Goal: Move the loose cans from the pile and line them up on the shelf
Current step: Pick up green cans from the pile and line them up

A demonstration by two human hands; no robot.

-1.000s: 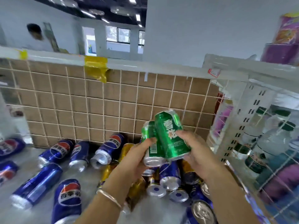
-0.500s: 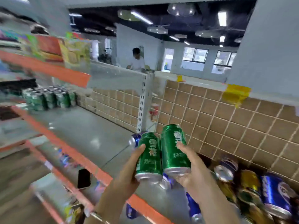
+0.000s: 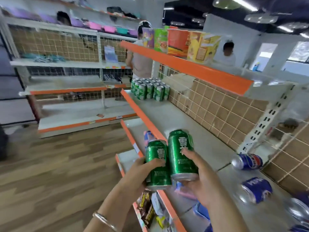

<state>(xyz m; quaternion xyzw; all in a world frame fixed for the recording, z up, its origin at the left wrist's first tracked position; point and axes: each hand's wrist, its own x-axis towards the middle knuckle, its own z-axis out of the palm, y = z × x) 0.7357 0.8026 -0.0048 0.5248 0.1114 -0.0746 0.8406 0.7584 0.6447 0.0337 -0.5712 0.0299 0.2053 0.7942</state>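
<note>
left can (image 3: 157, 164) and right can (image 3: 181, 153) above the shelf (image 3: 175, 118)
left hand (image 3: 142, 171) fingers wrap the left, right hand (image 3: 200, 181) fingers the right; green labels read "refresh"; blue pepsi cans (image 3: 247, 161) lie right.

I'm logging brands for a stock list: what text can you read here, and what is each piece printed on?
"雪", "REFRES": left green can, held in the left hand.
"雪", "REFRES": right green can, held in the right hand.
"PEPSI": blue can lying on the shelf.
Second blue can: lettering upside down, too blurred to read.
Snack boxes: too blurred to read.
</note>
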